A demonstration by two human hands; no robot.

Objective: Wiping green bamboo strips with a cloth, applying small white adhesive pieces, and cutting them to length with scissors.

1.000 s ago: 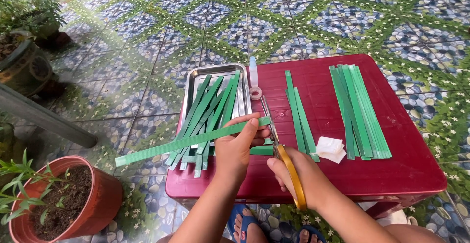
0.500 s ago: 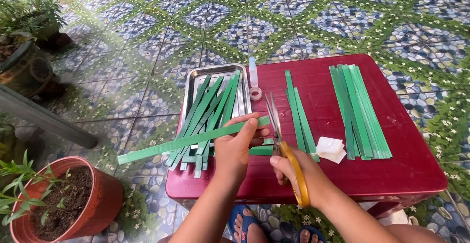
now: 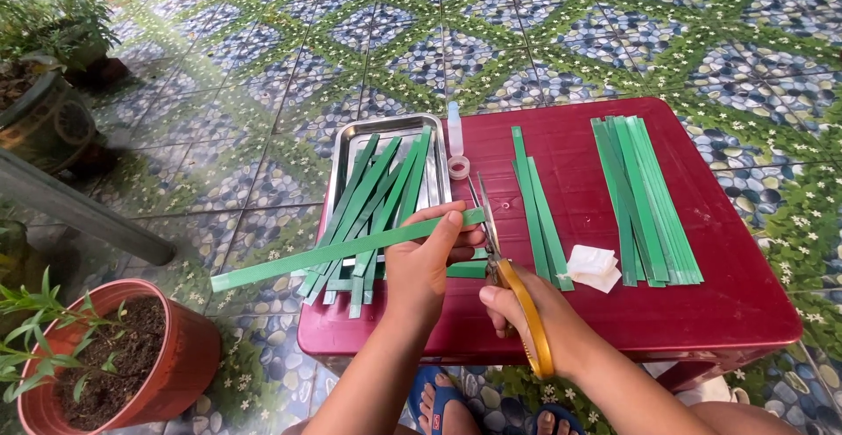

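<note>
- Compared with the earlier frames, the long green leaf strip (image 3: 342,251) is sitting a little higher, and my scissors blades are standing closer to its right end.
- I am pinching that strip in my left hand (image 3: 425,264), fingers clamped on it, over the near edge of the dark red plastic table (image 3: 667,330).
- I am gripping the yellow-handled scissors (image 3: 509,295) in my right hand (image 3: 526,321), fist closed on the handles, blades parted beside the strip.
- I am judging the work partly done: trimmed strips are lying in the steel tray (image 3: 346,141) at the far-left corner, two loose strips (image 3: 535,207) mid-table, and a stacked bundle (image 3: 645,198) toward the right edge.
- I am also seeing a white folded tissue (image 3: 595,267) and a tape roll (image 3: 458,167).
</note>
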